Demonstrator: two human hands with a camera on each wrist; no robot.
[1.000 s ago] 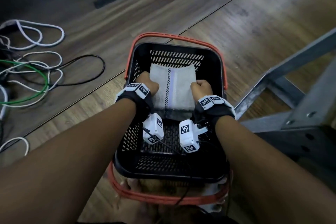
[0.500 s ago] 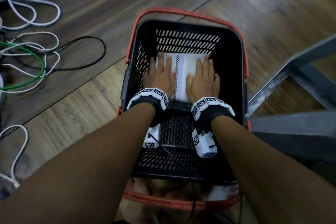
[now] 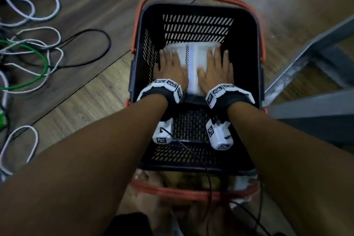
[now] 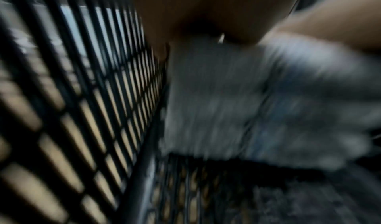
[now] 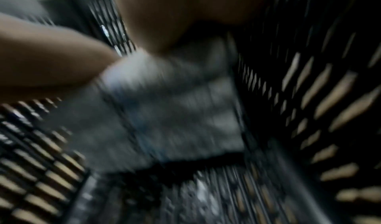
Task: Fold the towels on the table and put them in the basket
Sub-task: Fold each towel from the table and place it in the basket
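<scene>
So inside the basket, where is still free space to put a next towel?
The near half of the basket floor is bare: the mesh between the folded towel and the near wall. The far half is crowded: the towel fills it, with the left hand and the right hand flat on top.

Woven cloth towel (image 3: 193,63), perforated plastic basket (image 3: 197,8), wood-grain floor (image 3: 92,105)

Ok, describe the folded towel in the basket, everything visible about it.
The folded towel is a white, soft-looking cloth rectangle with a dark checked stripe and a pale bluish band running down its middle. It lies flat on the mesh floor at the far end of the black basket. The left hand and right hand rest flat on it, fingers straight, one on each side. The wrist views are too blurred for the weave.
</scene>
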